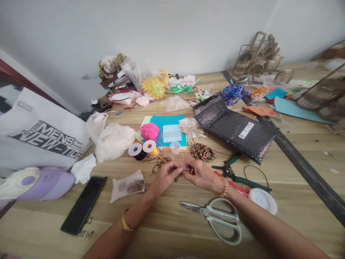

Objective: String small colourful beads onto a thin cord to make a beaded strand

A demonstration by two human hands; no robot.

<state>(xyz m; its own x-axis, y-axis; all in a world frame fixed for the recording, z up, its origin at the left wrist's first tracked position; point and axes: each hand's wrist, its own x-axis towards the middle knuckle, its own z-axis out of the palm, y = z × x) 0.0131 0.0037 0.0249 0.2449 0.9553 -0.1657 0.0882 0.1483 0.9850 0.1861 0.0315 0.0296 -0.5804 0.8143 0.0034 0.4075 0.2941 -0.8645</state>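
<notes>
Pale-handled scissors (206, 211) lie on a wood-grain table (161, 230); beyond them, a left hand (169, 175) and right hand (201, 175), each grip pinching a thin pink cord (185, 169) between them; farther back, multicoloured bead strands (206, 154), then a hot-pink yarn ball (150, 131).

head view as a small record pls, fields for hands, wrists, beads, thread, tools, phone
hands: left hand and right hand, fingertips close together on a thin cord
wrists: bangle on the left, bracelet on the right
beads: coiled strands beyond the right hand; pouch left of the left hand
thread: black spool, yellow spool, pink yarn
tools: scissors and pliers, both lying on the table
phone: left of the pouch, screen dark
</notes>
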